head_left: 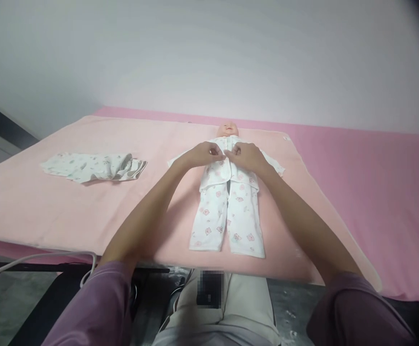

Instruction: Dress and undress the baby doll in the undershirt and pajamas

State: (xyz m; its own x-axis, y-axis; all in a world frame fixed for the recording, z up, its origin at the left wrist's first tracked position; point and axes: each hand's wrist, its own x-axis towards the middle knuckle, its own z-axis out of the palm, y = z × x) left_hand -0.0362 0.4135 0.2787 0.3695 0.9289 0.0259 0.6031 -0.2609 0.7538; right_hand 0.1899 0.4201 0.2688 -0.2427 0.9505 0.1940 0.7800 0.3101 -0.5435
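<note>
A baby doll [228, 129] lies on its back, dressed in a white patterned baby shirt [214, 174] and matching trousers [245, 216] with pink prints. My left hand [206, 154] pinches the shirt's front edge at the chest. Close beside it, my right hand [244, 154] pinches the other side of the front opening. The fingertips of both hands almost meet over the middle of the shirt. Whatever small fastener may be between them is too small to make out. Below the hands the front hem hangs apart a little.
Folded white printed baby clothes [94, 167] lie to the left on the pink blanket [151, 206]. A brighter pink cover [368, 192] shows on the right, with a pale wall [209, 57] behind. A white cable [43, 254] runs along the front left edge.
</note>
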